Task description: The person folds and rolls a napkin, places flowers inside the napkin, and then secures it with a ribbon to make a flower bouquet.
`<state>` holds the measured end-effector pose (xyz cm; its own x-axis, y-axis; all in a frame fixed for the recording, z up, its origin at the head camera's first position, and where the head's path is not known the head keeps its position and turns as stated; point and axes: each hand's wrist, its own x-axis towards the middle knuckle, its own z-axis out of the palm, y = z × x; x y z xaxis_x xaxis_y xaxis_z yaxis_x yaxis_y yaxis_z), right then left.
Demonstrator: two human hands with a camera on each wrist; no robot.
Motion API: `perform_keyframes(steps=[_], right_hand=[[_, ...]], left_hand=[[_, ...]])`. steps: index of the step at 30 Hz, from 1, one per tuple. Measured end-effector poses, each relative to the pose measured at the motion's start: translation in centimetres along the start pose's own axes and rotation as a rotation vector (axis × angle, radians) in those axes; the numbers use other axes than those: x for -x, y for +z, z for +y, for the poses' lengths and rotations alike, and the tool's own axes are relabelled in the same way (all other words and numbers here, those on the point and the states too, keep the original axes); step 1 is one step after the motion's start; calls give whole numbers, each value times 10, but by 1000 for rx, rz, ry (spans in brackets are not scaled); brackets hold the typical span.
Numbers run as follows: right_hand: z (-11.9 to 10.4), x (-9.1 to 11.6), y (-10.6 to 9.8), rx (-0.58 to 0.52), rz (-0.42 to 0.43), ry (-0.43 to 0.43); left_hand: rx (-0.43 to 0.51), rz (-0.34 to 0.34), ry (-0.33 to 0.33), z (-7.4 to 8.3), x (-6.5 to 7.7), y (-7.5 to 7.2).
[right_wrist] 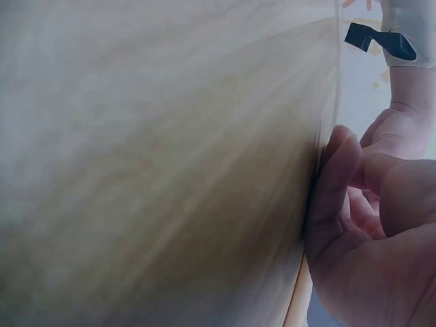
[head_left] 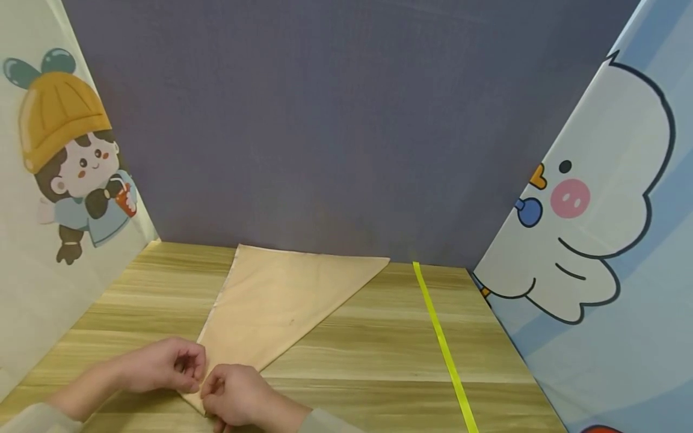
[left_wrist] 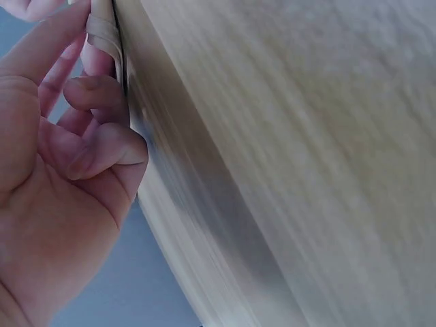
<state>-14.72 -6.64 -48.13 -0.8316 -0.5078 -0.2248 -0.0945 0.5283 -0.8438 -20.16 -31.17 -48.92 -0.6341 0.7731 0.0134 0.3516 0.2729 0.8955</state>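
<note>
A beige cloth (head_left: pixel 276 300) lies on the table as a large triangle, with a pale edge on its left and its near corner toward me. At that near end my left hand (head_left: pixel 165 365) pinches the left edge between thumb and fingers. A fold of the cloth (left_wrist: pixel 103 30) shows at those fingertips in the left wrist view. My right hand (head_left: pixel 240 394) is right beside it, its curled fingers pinching the cloth by the near corner. Part of that corner is hidden behind the hands. In the right wrist view, the right hand (right_wrist: pixel 371 231) lies low along the tabletop.
The wood-grain table (head_left: pixel 379 361) carries a yellow strip (head_left: pixel 445 349) running front to back, right of the cloth. A dark grey panel (head_left: pixel 325 120) stands behind. Side panels bear a cartoon child (head_left: pixel 89 162) on the left and a white cartoon bird (head_left: pixel 606 138) on the right.
</note>
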Motion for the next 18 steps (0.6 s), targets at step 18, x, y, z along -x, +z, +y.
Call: perform_keyframes(steps=[18], right_hand=[[0,-2,-2,25,-24,61]], left_hand=[[-120,-57,71,3,9,-10]])
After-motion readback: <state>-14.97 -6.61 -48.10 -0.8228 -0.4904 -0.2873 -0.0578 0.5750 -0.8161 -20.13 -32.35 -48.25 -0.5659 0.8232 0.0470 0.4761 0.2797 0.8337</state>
